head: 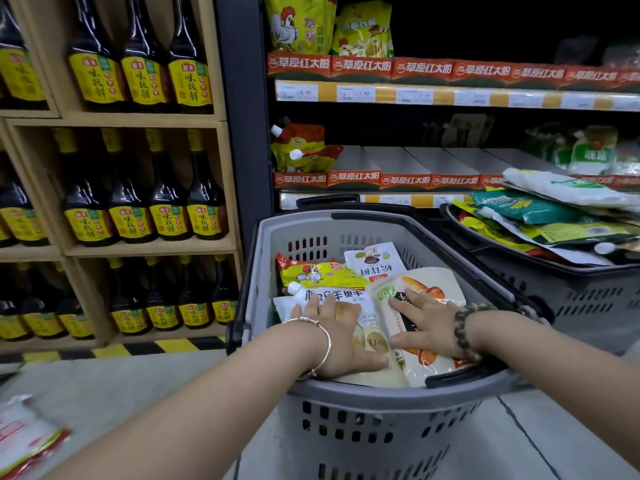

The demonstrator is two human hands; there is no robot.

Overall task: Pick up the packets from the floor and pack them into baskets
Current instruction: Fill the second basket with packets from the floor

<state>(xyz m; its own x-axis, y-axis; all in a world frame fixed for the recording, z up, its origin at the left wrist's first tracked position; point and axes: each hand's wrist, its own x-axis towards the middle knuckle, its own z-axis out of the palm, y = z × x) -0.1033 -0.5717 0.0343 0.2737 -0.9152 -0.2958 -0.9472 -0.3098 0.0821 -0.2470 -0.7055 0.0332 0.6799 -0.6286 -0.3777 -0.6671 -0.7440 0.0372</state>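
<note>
A grey plastic basket (346, 410) stands on the floor in front of me with several packets inside. My left hand (332, 336) lies flat, fingers spread, on a white spouted pouch (367, 318). My right hand (427, 322) presses flat on a cream packet with orange print (429, 282) beside it. Behind them lie a yellow chicken-print packet (322, 273) and a white mushroom packet (375, 259). One red and white packet (24, 438) is on the floor at the lower left, blurred.
A second dark basket (588, 292) heaped with packets stands at the right. Wooden shelves of dark sauce bottles (138, 202) fill the left. Store shelves (450, 95) with price tags and pouches rise behind the baskets. A yellow-black stripe (138, 348) marks the floor edge.
</note>
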